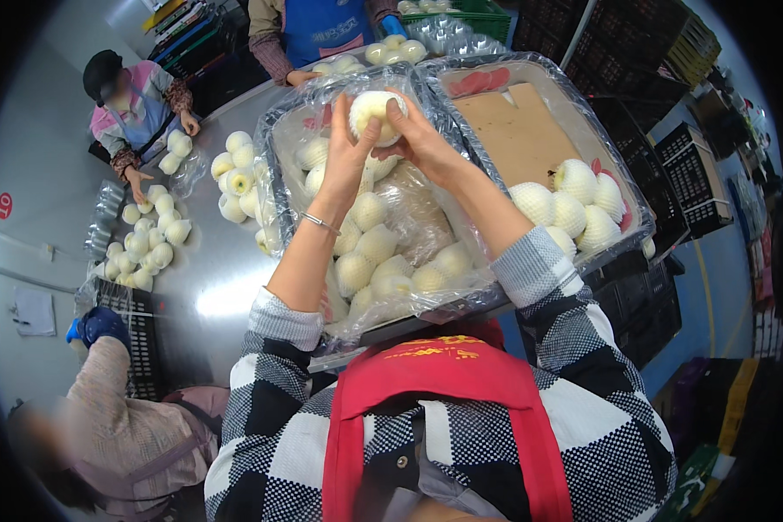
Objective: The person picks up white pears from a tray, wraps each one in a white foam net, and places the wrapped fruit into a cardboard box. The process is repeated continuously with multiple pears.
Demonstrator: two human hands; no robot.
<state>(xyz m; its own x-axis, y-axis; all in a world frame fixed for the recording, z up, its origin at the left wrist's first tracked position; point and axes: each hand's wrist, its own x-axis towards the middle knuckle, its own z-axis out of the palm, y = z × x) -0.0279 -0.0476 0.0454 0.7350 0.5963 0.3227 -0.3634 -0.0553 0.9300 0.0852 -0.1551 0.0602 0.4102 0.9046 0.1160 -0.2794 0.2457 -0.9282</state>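
Note:
Both my hands hold up one pale yellow round fruit (pixel 369 116) in a white foam net sleeve. My left hand (pixel 347 155) grips its left side with the thumb across the front. From the right, my right hand (pixel 425 140) clasps it, its thumb near the top. Beneath them sits a crate (pixel 279 163) lined with clear plastic film. Several netted fruits (pixel 372 241) lie along its left side and near end, partly under the film. To the right, a second lined crate (pixel 453 81) holds a brown cardboard sheet (pixel 512 130) and several netted fruits (pixel 577 202) at its near end.
On the steel table (pixel 228 261) to the left lie more netted fruits (pixel 238 176) and clear plastic trays (pixel 104 215). Co-workers stand at the far side (pixel 326 26), far left (pixel 134 111) and near left (pixel 130 417). Black crates (pixel 691 173) are stacked at right.

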